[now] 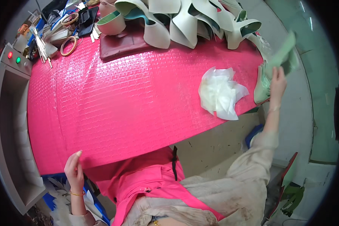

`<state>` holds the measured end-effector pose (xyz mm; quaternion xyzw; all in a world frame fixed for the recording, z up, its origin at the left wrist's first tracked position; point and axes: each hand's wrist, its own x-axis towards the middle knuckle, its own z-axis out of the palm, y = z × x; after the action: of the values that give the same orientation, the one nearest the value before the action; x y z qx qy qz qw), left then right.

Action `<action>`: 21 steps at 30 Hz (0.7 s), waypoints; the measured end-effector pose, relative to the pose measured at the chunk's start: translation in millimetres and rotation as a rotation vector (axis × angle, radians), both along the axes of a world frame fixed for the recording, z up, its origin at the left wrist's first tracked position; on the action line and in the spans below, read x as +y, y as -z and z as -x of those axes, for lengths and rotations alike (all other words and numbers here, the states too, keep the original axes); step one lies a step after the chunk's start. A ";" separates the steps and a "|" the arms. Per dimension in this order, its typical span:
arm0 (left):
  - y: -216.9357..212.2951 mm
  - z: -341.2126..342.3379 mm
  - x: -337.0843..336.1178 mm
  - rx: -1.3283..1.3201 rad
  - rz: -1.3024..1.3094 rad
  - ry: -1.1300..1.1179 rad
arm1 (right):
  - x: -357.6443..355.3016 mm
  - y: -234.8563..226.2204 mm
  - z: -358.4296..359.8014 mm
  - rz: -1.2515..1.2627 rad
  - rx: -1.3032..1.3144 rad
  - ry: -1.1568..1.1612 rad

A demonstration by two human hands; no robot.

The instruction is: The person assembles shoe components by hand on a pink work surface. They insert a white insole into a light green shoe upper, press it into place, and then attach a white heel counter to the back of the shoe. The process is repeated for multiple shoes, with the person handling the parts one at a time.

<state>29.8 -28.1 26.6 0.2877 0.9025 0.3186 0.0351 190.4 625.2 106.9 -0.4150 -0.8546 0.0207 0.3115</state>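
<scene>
the right hand [278,83] reaches out to the far right end of the pink counter [105,101] and grasps a pale green piece [284,51] between thumb and fingers; the piece stands up above the hand, partly blurred. just beside it, at the counter's right edge, is a stack of pale green pieces [261,88]. the left hand [74,171] is at the near left edge, its fingers loosely bent and nothing visible in its grip; whether it touches the counter, i cannot tell.

crumpled white sheets [220,92] lie on the counter, near the stack and to its left. along the back, curved white pieces [186,24] crowd together, some beside a dark red slab [118,45]. farther left are tape rolls [68,46] and other small items.
</scene>
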 end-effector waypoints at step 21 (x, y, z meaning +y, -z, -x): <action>-23.6 62.6 178.5 0.252 0.239 0.657 | 232.1 85.9 -64.4 0.171 -0.838 0.245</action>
<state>-32.8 150.4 50.2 0.5929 0.7900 0.1447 0.0577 254.9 857.2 21.0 -0.5100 -0.8468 -0.1159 -0.0971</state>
